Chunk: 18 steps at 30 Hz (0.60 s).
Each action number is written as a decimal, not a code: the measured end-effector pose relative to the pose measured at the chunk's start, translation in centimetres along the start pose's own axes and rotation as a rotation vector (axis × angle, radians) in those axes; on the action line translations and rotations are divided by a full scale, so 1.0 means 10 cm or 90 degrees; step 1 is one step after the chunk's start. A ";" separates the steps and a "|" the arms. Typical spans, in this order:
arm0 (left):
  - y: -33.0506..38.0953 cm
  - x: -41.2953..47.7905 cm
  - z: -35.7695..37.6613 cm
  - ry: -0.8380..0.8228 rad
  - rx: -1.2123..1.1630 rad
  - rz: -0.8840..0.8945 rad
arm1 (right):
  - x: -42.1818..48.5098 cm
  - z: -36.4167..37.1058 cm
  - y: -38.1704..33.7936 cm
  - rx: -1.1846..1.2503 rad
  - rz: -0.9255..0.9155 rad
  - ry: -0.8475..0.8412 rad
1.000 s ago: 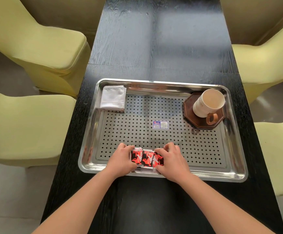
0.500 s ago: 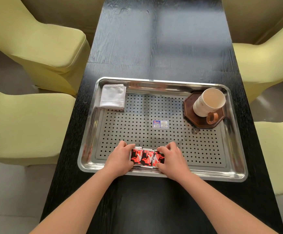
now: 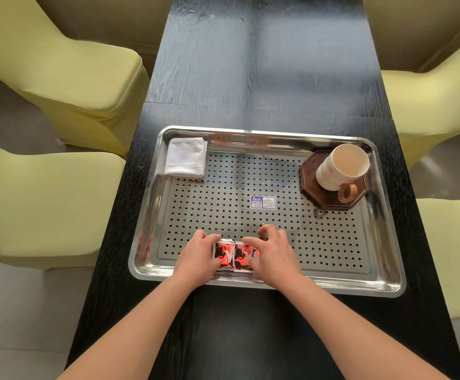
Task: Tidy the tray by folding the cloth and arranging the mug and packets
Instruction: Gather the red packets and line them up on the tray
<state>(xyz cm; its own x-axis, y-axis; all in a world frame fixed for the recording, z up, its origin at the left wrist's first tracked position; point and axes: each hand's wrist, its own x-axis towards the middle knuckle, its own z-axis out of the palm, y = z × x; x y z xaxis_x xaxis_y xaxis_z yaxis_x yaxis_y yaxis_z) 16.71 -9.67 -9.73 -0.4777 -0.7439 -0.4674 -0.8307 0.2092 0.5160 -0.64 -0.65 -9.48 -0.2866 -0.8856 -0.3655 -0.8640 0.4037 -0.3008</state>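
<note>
Head view, looking down on a dark counter (image 3: 264, 64).

- Tray (image 3: 152, 215): steel with a perforated floor, set square on the counter, long side toward the person. Blue-and-white sticker (image 3: 263, 202) near the middle of the floor.
- Cloth (image 3: 186, 158): white, folded into a small rectangle, lying flat in the far left corner of the tray.
- Mug (image 3: 341, 167): cream with a brown handle, upright on a dark octagonal coaster (image 3: 309, 174) in the far right corner. Handle points toward the near side.
- Packets (image 3: 233, 255): red and black, side by side in a short row at the near edge of the tray, roughly centred. Exact count cannot be told, as the hands cover both ends.
- Left hand (image 3: 197, 260): at the left end of the row, fingers curled over the far edge and thumb on the near side, pinching the packets.
- Right hand (image 3: 275, 256): at the right end. Thumb rests on the top face of the packets and the index finger lies along the far edge. The other fingers are loosely spread and lifted just above the tray floor.
- Both forearms are bare and cross the near rim.
- Surroundings: yellow-green chairs (image 3: 72, 78) on both sides of the counter.
</note>
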 end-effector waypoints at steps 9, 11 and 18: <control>0.00 -0.02 0.01 0.026 -0.070 -0.016 | -0.19 0.02 0.20 0.113 0.115 0.020; 0.01 -0.02 0.01 0.029 -0.072 -0.020 | -0.23 0.05 0.19 0.111 0.119 -0.006; 0.01 -0.01 0.00 0.011 -0.083 -0.033 | -0.21 0.05 0.15 0.113 0.122 -0.002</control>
<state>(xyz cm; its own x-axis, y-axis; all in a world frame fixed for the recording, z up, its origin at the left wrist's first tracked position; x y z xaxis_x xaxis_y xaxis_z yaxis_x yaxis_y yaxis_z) 16.64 -9.58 -9.67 -0.4294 -0.7623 -0.4843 -0.8097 0.0873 0.5804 -1.12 1.86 -9.56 -0.4360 -0.7885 -0.4339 -0.7082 0.5980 -0.3753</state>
